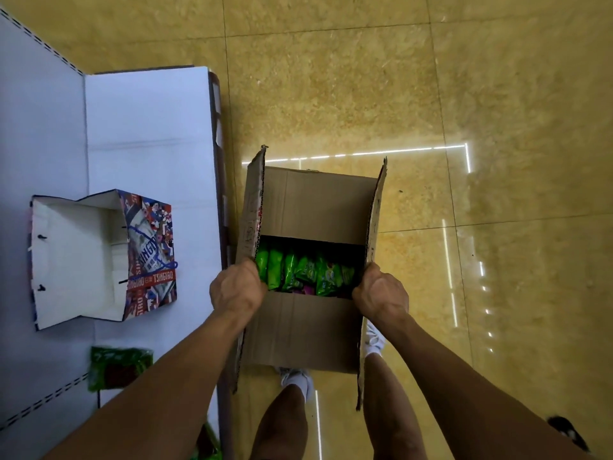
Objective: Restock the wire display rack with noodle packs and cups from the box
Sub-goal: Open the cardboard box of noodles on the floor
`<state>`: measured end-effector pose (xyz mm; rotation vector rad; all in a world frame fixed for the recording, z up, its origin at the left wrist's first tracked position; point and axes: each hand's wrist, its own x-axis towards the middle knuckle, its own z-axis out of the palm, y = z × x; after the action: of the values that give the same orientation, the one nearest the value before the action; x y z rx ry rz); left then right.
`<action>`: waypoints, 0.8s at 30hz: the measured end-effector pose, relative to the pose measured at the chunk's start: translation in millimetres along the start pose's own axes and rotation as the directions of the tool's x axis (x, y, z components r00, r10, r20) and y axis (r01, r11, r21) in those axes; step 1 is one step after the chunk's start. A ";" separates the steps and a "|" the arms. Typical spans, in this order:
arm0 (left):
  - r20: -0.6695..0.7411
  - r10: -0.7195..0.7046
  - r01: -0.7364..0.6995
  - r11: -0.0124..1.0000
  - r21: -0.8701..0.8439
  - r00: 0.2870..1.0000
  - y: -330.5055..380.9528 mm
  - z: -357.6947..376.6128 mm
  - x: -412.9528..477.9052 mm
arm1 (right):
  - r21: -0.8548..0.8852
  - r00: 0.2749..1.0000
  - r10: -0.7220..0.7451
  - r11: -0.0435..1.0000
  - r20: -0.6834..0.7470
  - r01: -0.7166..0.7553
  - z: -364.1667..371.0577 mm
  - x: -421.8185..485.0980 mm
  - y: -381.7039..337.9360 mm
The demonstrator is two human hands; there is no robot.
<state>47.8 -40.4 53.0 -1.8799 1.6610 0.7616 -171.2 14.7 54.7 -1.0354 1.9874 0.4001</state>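
Note:
A brown cardboard box (308,200) is held above the yellow tiled floor, its flaps partly open. Through the gap show several green noodle packs (298,270) standing on edge inside. My left hand (237,288) grips the box's left side flap, fingers curled over its edge. On the opposite flap, my right hand (379,293) grips the edge the same way. No wire rack is in view.
A white shelf (149,127) runs along the left, its edge close to the box. On it stand an open printed paper gift bag (99,257) and a green pack (119,366). My legs and white shoes are under the box. Tiled floor extends right.

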 end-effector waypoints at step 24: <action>-0.108 -0.047 0.032 0.989 -0.142 0.993 133.2 -157.8 0.0 | -0.040 0.971 -0.185 0.983 -0.148 0.181 -216.8 45.0 4.6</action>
<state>-72.7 -166.6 163.4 -2.0805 1.6698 0.7882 -304.2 -135.9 147.9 -1.2876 2.0019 0.2541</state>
